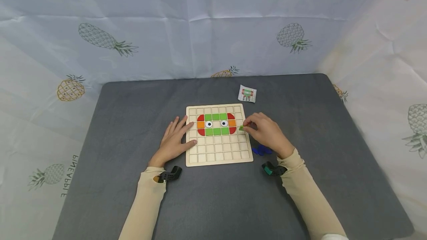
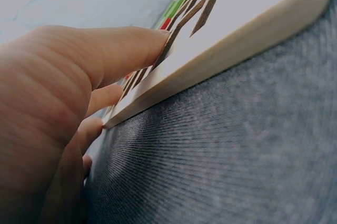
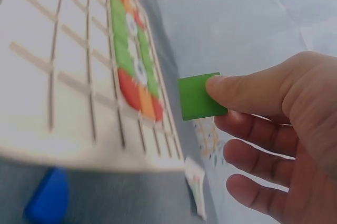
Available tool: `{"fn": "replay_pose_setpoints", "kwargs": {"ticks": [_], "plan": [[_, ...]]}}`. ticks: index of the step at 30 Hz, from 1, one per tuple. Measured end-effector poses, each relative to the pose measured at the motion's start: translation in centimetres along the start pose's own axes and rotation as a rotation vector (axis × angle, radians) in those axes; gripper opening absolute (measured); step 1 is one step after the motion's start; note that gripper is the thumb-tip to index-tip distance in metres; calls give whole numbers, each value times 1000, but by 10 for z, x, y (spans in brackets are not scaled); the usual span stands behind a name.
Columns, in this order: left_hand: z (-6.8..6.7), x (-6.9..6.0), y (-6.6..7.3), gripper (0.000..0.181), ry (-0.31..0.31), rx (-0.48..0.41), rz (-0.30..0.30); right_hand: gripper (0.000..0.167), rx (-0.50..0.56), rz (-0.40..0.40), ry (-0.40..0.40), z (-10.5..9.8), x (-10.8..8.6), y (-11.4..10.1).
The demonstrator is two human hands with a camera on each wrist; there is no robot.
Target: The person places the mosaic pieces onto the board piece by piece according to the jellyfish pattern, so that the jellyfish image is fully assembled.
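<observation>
Tiles and two eyes fill the upper middle of the board in the head view; squares towards six o'clock are bare. Blue pieces lie off-board at four o'clock, a picture card at one. Left wrist view: the left hand, fingers apart, covers edge squares at nine o'clock. Right wrist view: the right hand pinches a green tile, unplaced, near three o'clock.
</observation>
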State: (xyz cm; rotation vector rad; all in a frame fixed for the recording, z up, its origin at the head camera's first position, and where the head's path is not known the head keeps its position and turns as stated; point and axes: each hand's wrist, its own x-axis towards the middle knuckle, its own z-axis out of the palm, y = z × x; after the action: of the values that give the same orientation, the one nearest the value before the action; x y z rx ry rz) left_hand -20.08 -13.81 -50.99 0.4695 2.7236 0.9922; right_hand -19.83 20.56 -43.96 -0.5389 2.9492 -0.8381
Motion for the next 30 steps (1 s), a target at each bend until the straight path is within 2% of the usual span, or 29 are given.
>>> {"fn": "replay_pose_setpoints", "kwargs": {"ticks": [12, 19, 30], "plan": [[0, -1, -1, 76, 10, 1, 0, 6, 93, -70, -91, 19, 28, -24], [0, -1, -1, 76, 8, -3, -1, 7, 67, -131, -145, 35, 37, -31], [-1, 0, 2, 76, 5, -2, -13, 5, 68, -130, -249, 52, 44, -32]]}}
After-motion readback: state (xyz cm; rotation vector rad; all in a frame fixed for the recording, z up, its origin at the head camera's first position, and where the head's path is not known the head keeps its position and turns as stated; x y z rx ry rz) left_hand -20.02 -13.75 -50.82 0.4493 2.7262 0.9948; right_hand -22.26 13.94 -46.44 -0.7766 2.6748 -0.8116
